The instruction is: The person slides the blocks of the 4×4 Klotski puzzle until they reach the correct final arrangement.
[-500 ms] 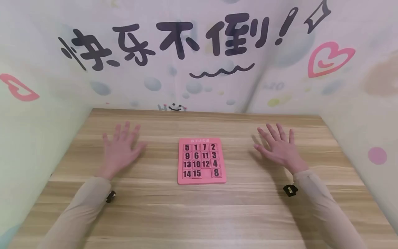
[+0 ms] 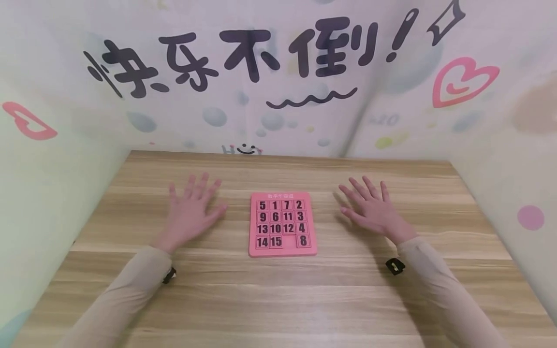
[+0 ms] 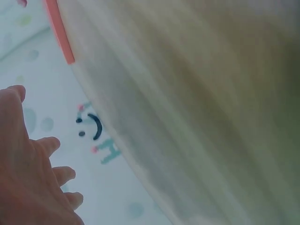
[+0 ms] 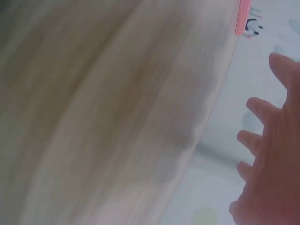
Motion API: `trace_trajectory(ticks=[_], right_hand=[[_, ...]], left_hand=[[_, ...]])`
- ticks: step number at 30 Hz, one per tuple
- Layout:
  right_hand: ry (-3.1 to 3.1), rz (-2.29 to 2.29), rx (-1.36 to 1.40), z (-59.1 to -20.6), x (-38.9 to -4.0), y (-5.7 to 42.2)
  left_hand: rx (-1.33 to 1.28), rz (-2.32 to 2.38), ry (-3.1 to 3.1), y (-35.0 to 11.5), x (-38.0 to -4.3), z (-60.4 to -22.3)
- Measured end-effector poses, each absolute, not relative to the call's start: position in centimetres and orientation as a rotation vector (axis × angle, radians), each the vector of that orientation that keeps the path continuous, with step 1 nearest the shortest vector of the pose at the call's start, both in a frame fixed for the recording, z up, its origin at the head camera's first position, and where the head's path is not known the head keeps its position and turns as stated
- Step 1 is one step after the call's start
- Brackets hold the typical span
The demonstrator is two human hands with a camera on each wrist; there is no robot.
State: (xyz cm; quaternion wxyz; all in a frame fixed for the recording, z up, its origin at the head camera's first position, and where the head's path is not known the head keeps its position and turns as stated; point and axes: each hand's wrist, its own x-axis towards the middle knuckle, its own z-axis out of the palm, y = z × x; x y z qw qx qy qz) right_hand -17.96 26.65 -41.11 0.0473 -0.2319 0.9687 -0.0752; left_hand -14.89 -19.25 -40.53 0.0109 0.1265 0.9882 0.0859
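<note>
Between the two hands, a pink sliding number puzzle [image 2: 283, 251] lies flat on the wooden table [image 2: 278, 299]. Its black-numbered tiles read 5, 1, 7, 2 along the top row, and the bottom row has a gap between 15 and 8. To the puzzle's left my left hand [image 2: 190, 215] is spread palm down, holding nothing. On the other side my right hand [image 2: 376, 211] has its fingers spread too, apart from the puzzle. The left wrist view catches the puzzle's pink edge [image 3: 60, 33], and the right wrist view shows a sliver of it at the top.
A white printed cloth [image 2: 243, 106] with large black characters stands behind the table's back edge, and similar printed walls rise at both sides. A small black device [image 2: 395, 266] sits at the right wrist, and another [image 2: 169, 275] at the left.
Both hands have moved inward toward the puzzle, the left one to the right and the right one to the left. The puzzle and its tiles stay as they were.
</note>
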Motion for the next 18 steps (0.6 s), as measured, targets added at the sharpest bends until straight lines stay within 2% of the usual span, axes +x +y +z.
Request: trace_trajectory(ticks=[18], right_hand=[[2.856,-0.231,-1.096,-41.4,-17.2,23.5]], left_hand=[[0.633,0.253,2.952,-15.3,-14.0,-41.7]])
